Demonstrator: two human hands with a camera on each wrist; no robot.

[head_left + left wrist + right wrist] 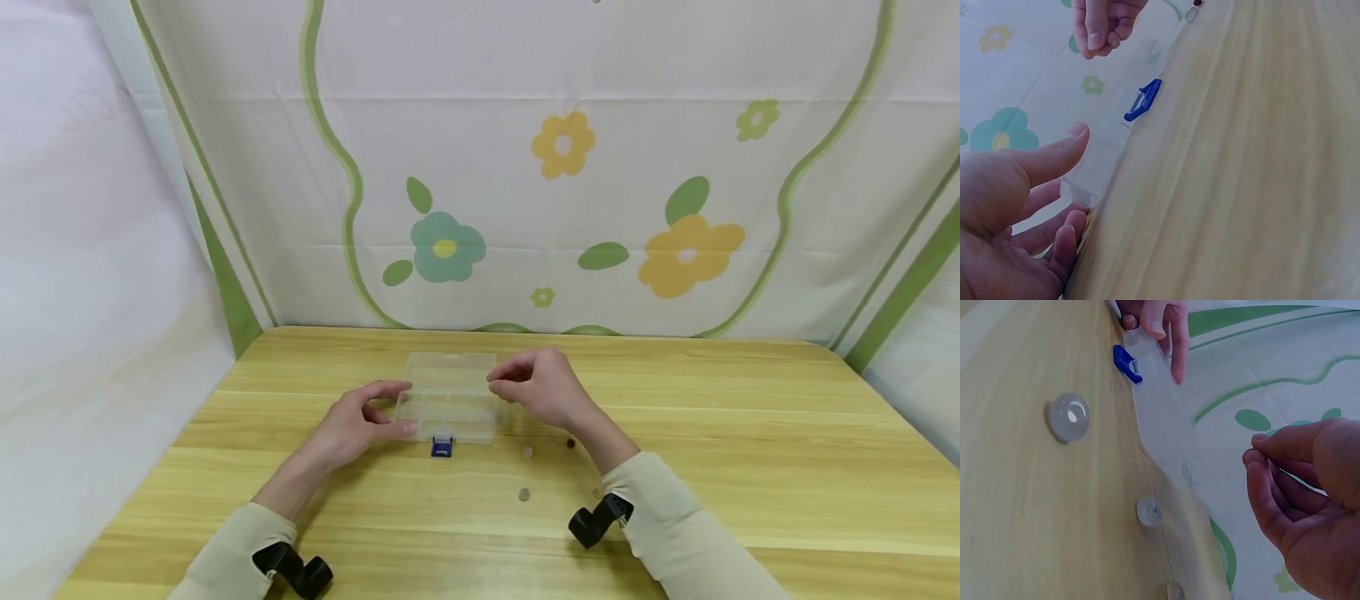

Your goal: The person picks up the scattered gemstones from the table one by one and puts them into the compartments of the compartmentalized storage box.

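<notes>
A clear plastic compartment box [457, 414] sits on the table with its clear lid [452, 372] raised at the back. Its blue latch [442, 447] hangs at the front edge. My left hand [356, 425] holds the box's left end, thumb toward the front corner and fingers toward the back. Above the box's right side is my right hand [542, 387], thumb and index fingertips brought together. I see nothing between those fingertips [1259, 445]; a tiny thing could be hidden there. Right of the box lie a rounded clear piece [1071, 417] and a smaller clear piece [1149, 512].
A dark red bead [571, 443] lies near my right wrist. Another small clear piece [1175, 591] rests on the wooden table [720, 467]. Behind the table hangs a white cloth [487, 167] with printed flowers. Black wrist cameras [600, 521] sit on both sleeves.
</notes>
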